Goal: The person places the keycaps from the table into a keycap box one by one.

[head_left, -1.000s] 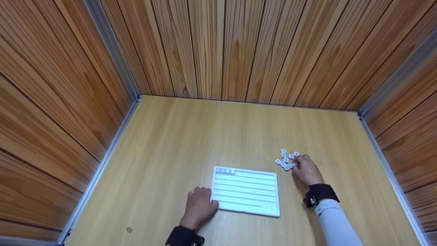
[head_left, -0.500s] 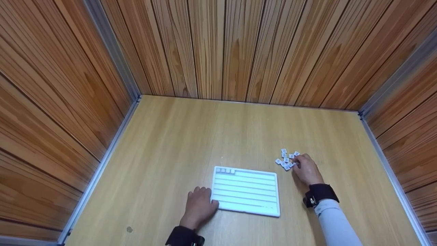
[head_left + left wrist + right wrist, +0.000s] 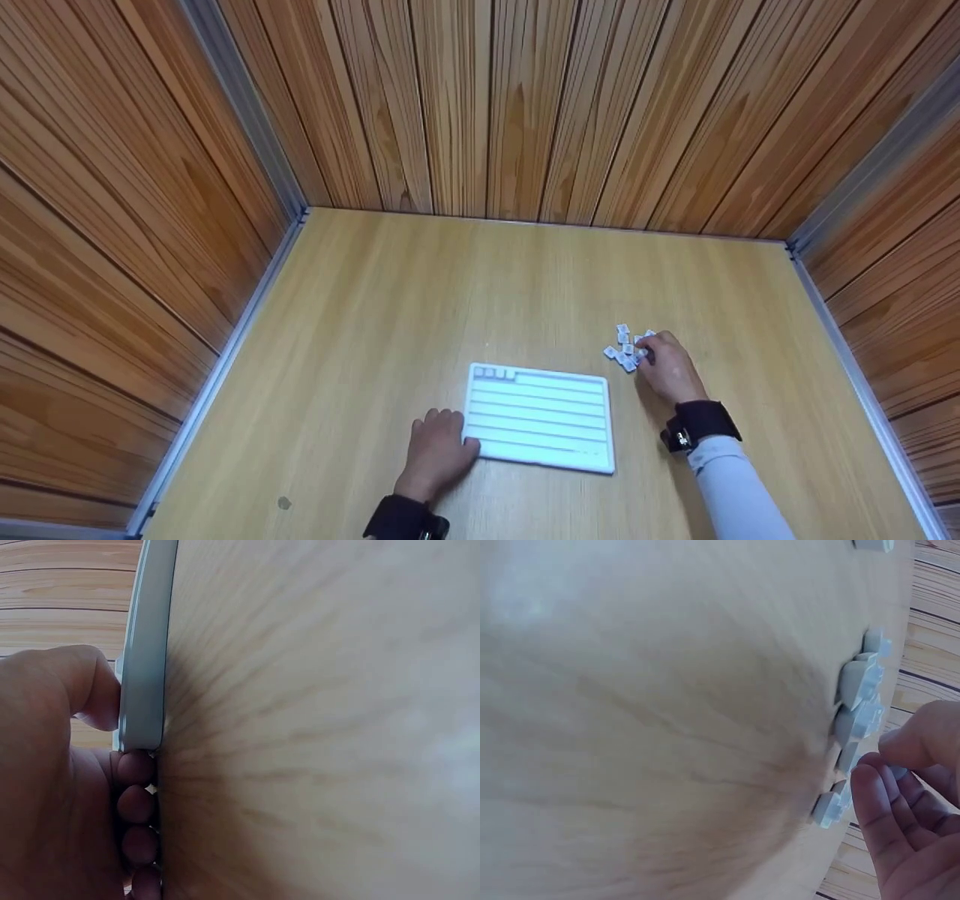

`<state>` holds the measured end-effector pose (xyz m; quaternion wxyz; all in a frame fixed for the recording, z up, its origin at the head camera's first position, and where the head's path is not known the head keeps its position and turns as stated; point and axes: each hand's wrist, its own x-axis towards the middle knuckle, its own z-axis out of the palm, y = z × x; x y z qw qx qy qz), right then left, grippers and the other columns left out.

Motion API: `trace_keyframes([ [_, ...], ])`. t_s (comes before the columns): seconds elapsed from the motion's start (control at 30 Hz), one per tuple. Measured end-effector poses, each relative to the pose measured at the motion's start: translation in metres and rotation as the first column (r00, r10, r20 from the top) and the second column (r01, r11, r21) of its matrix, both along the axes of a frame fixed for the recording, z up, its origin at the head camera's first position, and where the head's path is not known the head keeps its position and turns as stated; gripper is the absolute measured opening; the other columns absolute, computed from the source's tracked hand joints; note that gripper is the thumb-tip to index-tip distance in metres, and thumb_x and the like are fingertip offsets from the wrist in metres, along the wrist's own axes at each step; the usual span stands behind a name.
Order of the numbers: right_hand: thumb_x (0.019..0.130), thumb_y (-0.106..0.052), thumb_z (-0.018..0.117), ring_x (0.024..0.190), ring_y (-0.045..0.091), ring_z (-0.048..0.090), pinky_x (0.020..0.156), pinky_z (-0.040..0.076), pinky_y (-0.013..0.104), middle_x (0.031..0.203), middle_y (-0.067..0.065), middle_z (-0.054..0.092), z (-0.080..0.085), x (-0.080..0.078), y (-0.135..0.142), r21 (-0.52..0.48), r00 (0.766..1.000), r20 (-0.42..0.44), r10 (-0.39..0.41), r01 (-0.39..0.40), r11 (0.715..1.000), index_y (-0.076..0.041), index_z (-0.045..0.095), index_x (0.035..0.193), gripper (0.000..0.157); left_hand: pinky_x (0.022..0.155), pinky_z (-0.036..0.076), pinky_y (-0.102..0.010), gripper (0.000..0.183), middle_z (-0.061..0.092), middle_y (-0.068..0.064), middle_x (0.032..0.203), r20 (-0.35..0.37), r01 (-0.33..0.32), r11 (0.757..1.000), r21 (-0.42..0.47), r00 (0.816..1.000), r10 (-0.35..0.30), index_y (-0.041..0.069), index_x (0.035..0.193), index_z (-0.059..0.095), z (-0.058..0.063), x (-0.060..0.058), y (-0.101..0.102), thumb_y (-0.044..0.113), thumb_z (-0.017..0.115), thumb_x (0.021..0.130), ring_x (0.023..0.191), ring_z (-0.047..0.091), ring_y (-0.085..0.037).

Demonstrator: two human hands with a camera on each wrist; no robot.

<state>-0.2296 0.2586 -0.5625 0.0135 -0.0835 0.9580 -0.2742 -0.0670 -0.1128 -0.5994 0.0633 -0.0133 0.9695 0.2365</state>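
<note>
In the head view a white board (image 3: 536, 420) with several ridged rows lies flat on the table. Small white square pieces (image 3: 495, 373) sit in its top left corner. My left hand (image 3: 435, 454) grips the board's left side near the lower corner, its thumb on the rim and fingertips (image 3: 136, 804) curled at the edge. To the board's right lies a loose cluster of small white keycap-like pieces (image 3: 624, 352). My right hand (image 3: 673, 369) is at the cluster's right side. Between its thumb and fingers a light piece (image 3: 898, 772) shows, mostly hidden.
The wooden table (image 3: 420, 300) is enclosed by wood-panelled walls (image 3: 517, 112) at the back and sides, with grey metal strips along the edges. A small dark spot (image 3: 283, 503) marks the table at the lower left.
My right hand has shifted slightly left over the cluster, and its fingers now cover some pieces that showed before. The left hand and the board stay in place.
</note>
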Motion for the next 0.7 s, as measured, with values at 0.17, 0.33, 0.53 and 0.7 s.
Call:
trace_keyframes([
  [0.17,0.09,0.002,0.064,0.093,0.031,0.056,0.077,0.046,0.042,0.109,0.018,0.056,0.001,0.001,-0.002,-0.024,0.999,-0.031,0.015,-0.016,1.0,0.004,0.063,0.114,0.024,0.07,0.028,-0.039,0.02,0.043,0.0,0.074,-0.024,0.009,1.0,-0.007,1.0,-0.009,0.012,0.078,0.052,0.0,0.001,0.0,0.031,0.06,0.08,0.075,0.035,-0.021],
  [0.33,0.09,0.003,0.065,0.091,0.03,0.057,0.074,0.046,0.038,0.108,0.018,0.057,0.001,0.002,-0.006,-0.034,0.998,-0.05,0.037,-0.039,0.999,0.003,0.063,0.113,0.023,0.071,0.028,-0.039,0.021,0.044,0.0,0.075,-0.009,0.009,1.0,-0.005,1.0,-0.009,0.012,0.079,0.053,-0.001,0.0,0.0,0.031,0.06,0.081,0.076,0.035,-0.022],
  [0.53,0.09,0.003,0.065,0.091,0.029,0.058,0.073,0.048,0.037,0.107,0.016,0.056,0.001,0.004,-0.011,-0.051,0.998,-0.037,0.049,-0.051,0.997,0.003,0.062,0.114,0.024,0.071,0.028,-0.04,0.02,0.044,0.0,0.075,-0.006,0.007,1.0,0.003,1.0,-0.007,0.012,0.081,0.054,0.0,0.001,-0.001,0.031,0.06,0.082,0.076,0.036,-0.022],
  [0.7,0.088,0.003,0.068,0.091,0.028,0.061,0.075,0.05,0.038,0.107,0.016,0.059,0.001,0.005,-0.018,-0.051,0.993,-0.092,0.077,-0.082,0.995,0.004,0.063,0.112,0.025,0.071,0.027,-0.039,0.019,0.045,0.001,0.074,0.003,-0.003,1.0,0.008,1.0,0.003,0.013,0.079,0.054,0.0,0.001,0.0,0.031,0.061,0.082,0.076,0.036,-0.022],
])
